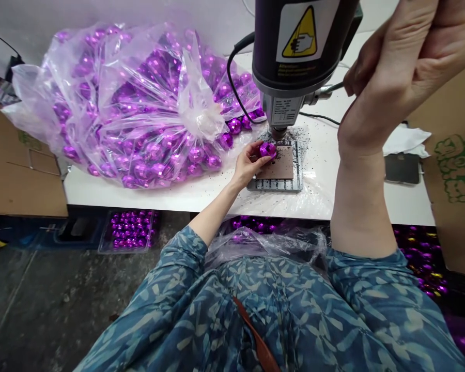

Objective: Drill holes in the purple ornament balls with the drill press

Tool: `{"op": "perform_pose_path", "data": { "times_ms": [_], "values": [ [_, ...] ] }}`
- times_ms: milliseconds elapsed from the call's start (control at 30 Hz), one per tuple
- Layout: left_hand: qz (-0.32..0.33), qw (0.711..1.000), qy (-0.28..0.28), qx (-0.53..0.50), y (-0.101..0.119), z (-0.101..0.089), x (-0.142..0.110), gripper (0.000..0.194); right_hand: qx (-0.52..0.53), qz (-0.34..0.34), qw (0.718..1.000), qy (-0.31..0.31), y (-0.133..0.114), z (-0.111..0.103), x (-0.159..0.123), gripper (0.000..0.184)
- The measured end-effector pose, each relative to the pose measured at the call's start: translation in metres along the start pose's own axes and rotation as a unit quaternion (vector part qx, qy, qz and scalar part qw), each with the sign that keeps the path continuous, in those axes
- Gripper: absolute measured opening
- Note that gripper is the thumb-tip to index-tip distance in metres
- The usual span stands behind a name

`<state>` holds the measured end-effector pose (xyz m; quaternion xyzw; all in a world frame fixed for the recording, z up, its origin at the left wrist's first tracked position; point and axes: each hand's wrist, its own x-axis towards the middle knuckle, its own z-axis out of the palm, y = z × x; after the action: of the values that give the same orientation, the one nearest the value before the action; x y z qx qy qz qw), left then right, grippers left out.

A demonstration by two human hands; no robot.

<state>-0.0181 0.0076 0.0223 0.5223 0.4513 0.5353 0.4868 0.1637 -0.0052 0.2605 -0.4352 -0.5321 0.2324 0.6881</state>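
Note:
My left hand [249,164] pinches a shiny purple faceted ball [268,150] between thumb and fingers. The ball is just above a brown board [281,165] on the metal base [297,185] of a drill press [290,57]. Over the ball, slightly to its right, is the press's chuck [278,133]. Raised at the upper right, my right hand [406,67] is closed round the press's lever [335,88]; its grip end is hidden by the fingers. Dark shavings lie scattered about the base.
A big clear bag [147,108] of purple balls fills the table's left side. Cardboard boxes [19,160] flank the table. A dark phone-like object [402,168] lies at right. Below the edge stands a clear tub [128,230] of balls. A black cable [232,77] hangs beside the press.

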Motion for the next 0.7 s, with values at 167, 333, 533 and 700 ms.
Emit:
{"op": "perform_pose_path", "data": {
  "times_ms": [167, 333, 533, 700],
  "values": [
    [0.047, 0.994, -0.03, 0.098, -0.005, 0.002, 0.001, 0.071, -0.013, 0.006, 1.0, -0.002, -0.004, -0.002, -0.001, 0.13],
    [0.105, 0.987, -0.046, 0.113, -0.003, 0.011, -0.005, 0.069, -0.009, 0.01, 1.0, -0.006, -0.003, 0.0, -0.003, 0.131],
    [0.105, 0.991, -0.039, 0.075, -0.009, 0.022, -0.013, 0.066, -0.015, 0.005, 1.0, -0.007, -0.001, 0.001, -0.003, 0.127],
    [0.107, 0.991, -0.036, 0.065, -0.017, 0.026, -0.014, 0.063, -0.003, 0.014, 1.0, -0.012, -0.004, 0.001, -0.002, 0.131]
  ]
}}
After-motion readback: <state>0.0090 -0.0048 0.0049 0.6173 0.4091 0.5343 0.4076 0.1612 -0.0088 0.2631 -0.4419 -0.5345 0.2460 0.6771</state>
